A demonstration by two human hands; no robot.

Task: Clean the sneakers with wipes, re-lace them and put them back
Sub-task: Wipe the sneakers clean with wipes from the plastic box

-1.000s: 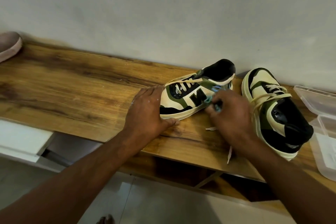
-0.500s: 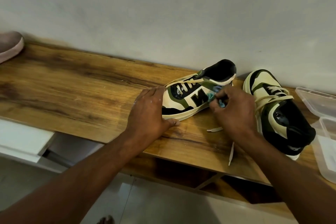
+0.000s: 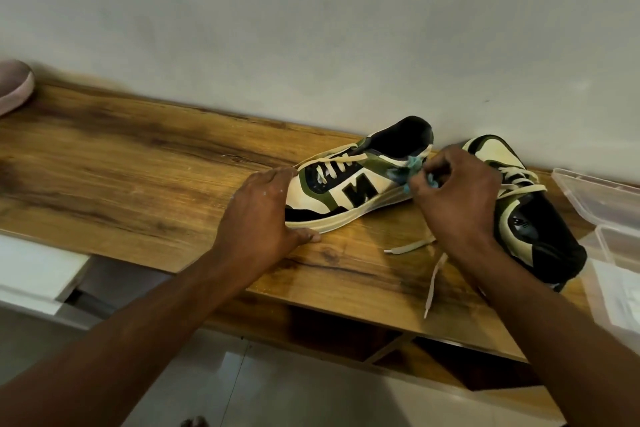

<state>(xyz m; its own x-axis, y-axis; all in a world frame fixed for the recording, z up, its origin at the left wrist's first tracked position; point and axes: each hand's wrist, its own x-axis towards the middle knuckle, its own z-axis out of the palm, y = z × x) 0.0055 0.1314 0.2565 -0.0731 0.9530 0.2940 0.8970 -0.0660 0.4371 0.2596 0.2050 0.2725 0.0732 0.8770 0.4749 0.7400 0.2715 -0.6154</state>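
Left hand [image 3: 258,215] braces the toe of the near sneaker [image 3: 349,180] on the shelf [image 3: 138,166] while the right hand [image 3: 457,198] pinches a wipe [image 3: 410,172] against its heel side: cleaning step, next likely wiping along the sole

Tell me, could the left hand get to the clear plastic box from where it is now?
Probably not easily. The left hand rests on the toe of the near sneaker, while the plastic box sits at the far right of the shelf. The right hand, gripping the wipe, and the second sneaker lie between.
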